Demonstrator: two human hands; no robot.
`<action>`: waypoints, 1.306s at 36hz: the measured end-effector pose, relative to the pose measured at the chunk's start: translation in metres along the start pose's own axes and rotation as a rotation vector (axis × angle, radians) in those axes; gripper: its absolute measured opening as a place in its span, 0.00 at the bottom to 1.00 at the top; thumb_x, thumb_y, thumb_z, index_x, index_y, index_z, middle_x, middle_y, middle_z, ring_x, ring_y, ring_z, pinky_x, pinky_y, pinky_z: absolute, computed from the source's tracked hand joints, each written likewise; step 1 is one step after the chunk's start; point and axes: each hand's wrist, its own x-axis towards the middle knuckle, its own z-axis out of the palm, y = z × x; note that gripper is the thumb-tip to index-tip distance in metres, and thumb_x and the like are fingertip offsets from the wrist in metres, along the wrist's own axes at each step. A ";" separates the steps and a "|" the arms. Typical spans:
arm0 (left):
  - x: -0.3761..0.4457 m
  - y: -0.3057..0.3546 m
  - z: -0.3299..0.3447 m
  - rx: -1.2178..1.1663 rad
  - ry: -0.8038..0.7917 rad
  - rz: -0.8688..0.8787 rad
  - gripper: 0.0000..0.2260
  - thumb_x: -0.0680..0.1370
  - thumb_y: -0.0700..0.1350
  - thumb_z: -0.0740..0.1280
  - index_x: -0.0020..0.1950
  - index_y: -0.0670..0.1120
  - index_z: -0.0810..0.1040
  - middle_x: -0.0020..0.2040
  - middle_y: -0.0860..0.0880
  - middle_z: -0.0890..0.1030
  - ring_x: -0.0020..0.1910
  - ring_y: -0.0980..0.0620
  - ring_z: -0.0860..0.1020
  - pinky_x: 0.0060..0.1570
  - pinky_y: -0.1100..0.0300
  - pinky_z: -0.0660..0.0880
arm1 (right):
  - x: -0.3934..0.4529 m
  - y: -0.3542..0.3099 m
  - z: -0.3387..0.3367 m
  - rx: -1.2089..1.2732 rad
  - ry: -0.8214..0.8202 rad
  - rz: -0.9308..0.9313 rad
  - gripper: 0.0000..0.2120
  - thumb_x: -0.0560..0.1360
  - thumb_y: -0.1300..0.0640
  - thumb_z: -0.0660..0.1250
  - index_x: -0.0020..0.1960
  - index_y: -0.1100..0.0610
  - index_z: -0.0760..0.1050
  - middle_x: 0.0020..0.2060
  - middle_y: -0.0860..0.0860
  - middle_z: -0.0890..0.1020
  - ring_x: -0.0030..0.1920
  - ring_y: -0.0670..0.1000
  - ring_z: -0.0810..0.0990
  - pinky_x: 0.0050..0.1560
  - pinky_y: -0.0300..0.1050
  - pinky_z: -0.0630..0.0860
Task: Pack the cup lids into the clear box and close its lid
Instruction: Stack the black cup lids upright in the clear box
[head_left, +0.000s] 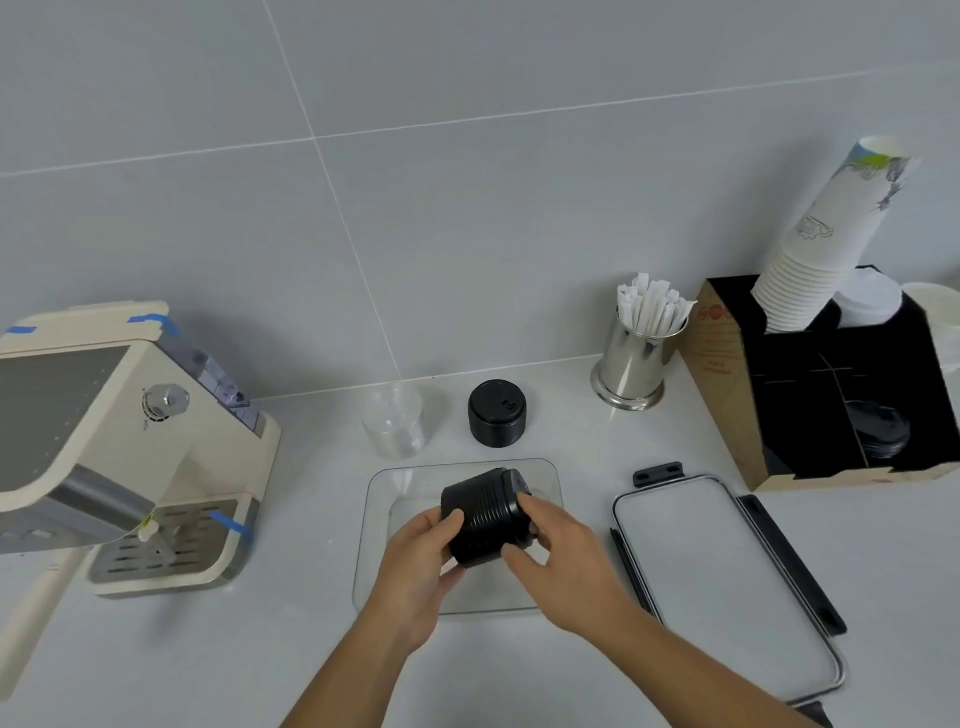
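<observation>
Both hands, left (415, 561) and right (566, 561), each grip pinching a stack of black lids (485, 517) above the open clear box (374, 545). Box lid (722, 582) unfastened alongside. Farther toward the table's back edge, second stack (497, 413) unpacked.

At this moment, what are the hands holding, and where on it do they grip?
Both hands hold one stack of black cup lids, lying sideways over the clear box. The left hand grips its bottom end, the right hand its top end.
</observation>
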 end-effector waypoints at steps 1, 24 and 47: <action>0.001 -0.001 0.000 0.026 -0.002 -0.015 0.06 0.81 0.40 0.65 0.54 0.43 0.81 0.50 0.44 0.86 0.56 0.46 0.82 0.57 0.49 0.76 | 0.001 0.001 0.000 0.029 -0.016 0.042 0.19 0.70 0.49 0.65 0.60 0.50 0.74 0.48 0.46 0.80 0.49 0.48 0.79 0.56 0.47 0.78; 0.040 -0.009 0.024 0.210 -0.003 0.022 0.13 0.79 0.32 0.61 0.55 0.44 0.82 0.48 0.47 0.86 0.49 0.47 0.82 0.46 0.58 0.77 | 0.035 0.002 0.001 0.119 -0.084 0.324 0.18 0.73 0.52 0.65 0.62 0.46 0.70 0.45 0.45 0.79 0.45 0.48 0.78 0.36 0.36 0.71; 0.048 -0.022 0.024 0.320 -0.013 0.084 0.11 0.80 0.40 0.65 0.59 0.52 0.80 0.51 0.56 0.85 0.50 0.61 0.80 0.46 0.65 0.73 | 0.031 0.026 -0.031 0.031 0.021 0.301 0.25 0.78 0.56 0.65 0.74 0.50 0.66 0.66 0.50 0.76 0.61 0.48 0.76 0.54 0.30 0.67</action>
